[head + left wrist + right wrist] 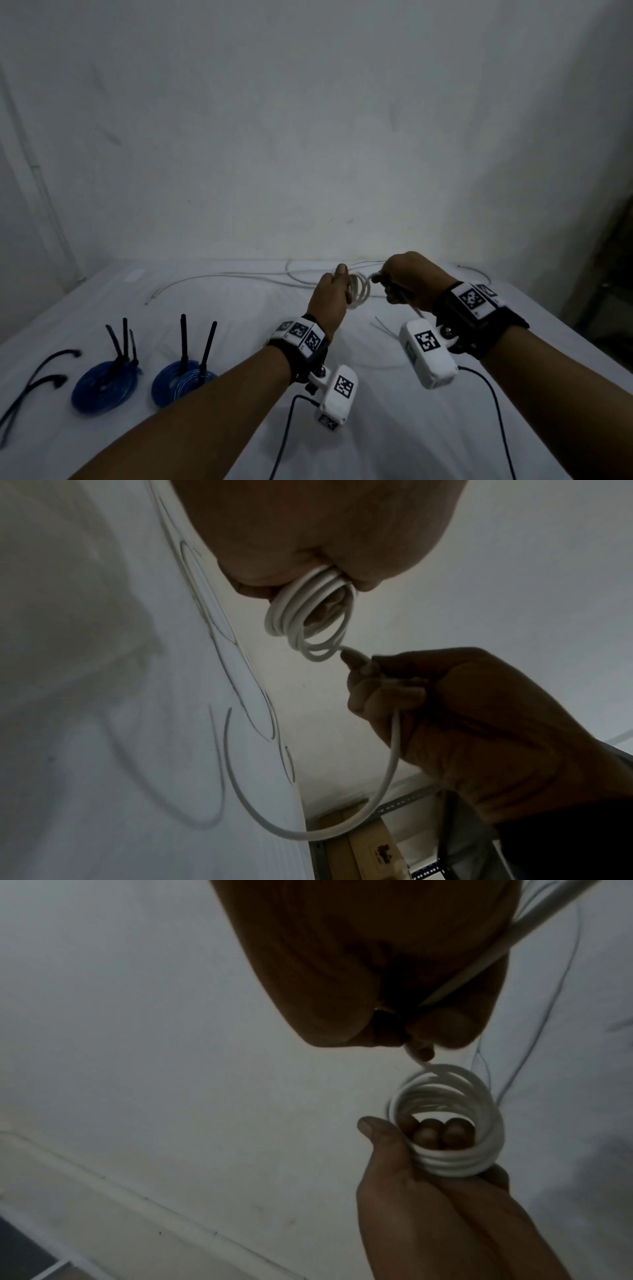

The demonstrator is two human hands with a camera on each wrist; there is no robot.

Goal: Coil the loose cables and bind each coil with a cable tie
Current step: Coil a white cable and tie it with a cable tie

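My left hand [334, 294] grips a small coil of white cable [359, 291], its fingers curled through the loops [452, 1123]. The coil [308, 615] hangs from that fist in the left wrist view. My right hand [400, 281] pinches the running strand of the same white cable [387, 772] just beside the coil, fingers curled round it [428, 1031]. The loose remainder of the white cable [219, 277] trails across the white table toward the back left. Two blue coils [106, 383] [181, 380] lie at front left, each bound with black cable ties that stick upward.
Loose black cable ties [37, 380] lie at the far left edge of the white-covered table [239, 325]. Thin pale ties [385, 327] lie under my right wrist. A bare wall stands behind the table. Dark shelving [613, 274] is at the right.
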